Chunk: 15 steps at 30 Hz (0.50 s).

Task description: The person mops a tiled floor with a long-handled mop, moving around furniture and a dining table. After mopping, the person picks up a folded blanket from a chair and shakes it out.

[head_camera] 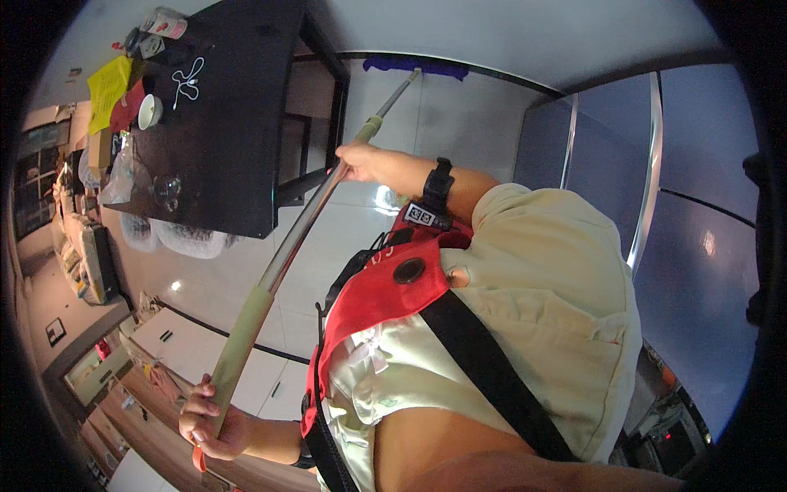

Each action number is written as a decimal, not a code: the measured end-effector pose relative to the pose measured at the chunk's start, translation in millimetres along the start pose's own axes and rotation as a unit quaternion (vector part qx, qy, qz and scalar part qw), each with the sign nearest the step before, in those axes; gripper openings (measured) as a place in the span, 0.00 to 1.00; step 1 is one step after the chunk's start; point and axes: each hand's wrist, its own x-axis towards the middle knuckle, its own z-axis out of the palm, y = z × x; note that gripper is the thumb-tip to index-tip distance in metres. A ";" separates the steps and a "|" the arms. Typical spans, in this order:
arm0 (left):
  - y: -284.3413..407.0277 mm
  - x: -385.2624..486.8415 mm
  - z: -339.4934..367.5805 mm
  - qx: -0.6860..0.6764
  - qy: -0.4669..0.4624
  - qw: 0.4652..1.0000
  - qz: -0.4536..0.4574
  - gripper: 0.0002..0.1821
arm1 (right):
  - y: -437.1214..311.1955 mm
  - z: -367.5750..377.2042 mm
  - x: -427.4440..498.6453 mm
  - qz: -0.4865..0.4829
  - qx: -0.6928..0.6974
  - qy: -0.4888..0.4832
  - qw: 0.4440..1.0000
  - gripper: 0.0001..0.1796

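A flat mop with a telescopic metal pole (304, 230) runs diagonally across the view. My left hand (215, 424) is wrapped around the lower end of its pale green handle sleeve (243, 344), beside an orange hanging loop (198, 458). Farther up, my right hand (359, 161) grips the metal pole just below a green collar (369, 128). The purple fluffy mop head (415, 66) lies on the light tiled floor (393, 111), along the dark skirting at the foot of the wall.
A dark table (221, 135) stands left of the pole, bearing a white cable (187, 83), a bowl (149, 112) and a plastic bag (121, 175). Grey fluffy seats (190, 237) show at its edge. Glossy blue-purple cabinet doors (695, 246) rise at right, white cabinets (184, 335) at lower left.
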 end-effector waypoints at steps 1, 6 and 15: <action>4.3 -2.7 -4.6 0.000 0.005 1.000 0.000 0.15 | 7.2 2.7 1.4 0.014 -0.019 -0.010 1.000 0.16; -16.7 -19.4 -0.1 -0.066 -0.042 0.997 0.004 0.11 | 21.3 13.1 32.6 -0.009 -0.048 0.039 0.998 0.12; -115.8 -79.8 33.1 -0.077 0.113 0.990 -0.040 0.16 | 58.7 -21.3 149.7 0.025 -0.196 0.123 0.973 0.12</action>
